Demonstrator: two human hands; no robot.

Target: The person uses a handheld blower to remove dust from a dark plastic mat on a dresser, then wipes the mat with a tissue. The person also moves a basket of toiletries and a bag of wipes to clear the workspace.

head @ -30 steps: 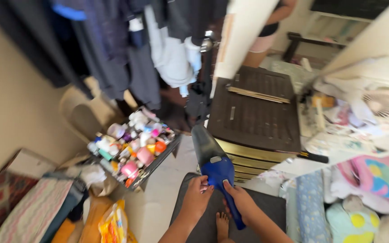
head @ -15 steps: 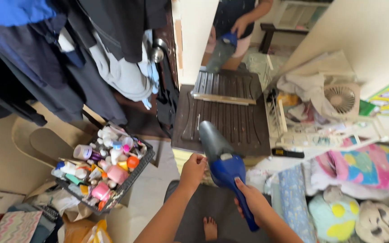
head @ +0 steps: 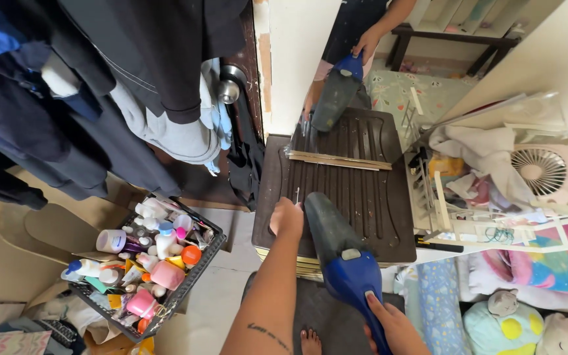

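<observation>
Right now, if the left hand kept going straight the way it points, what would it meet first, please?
Probably the thin pale strip lying across the dark brown ribbed cabinet top; the left hand already rests at that top's near edge, though depth is uncertain.

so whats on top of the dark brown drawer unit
On the drawer unit: a pale flat strip across it, the left hand on a small thin item, and the handheld vacuum nozzle. The hand and vacuum hide what lies beneath them.

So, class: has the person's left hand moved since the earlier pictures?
Yes. The left hand has left the blue handheld vacuum and reached forward onto the dark brown cabinet top.
</observation>
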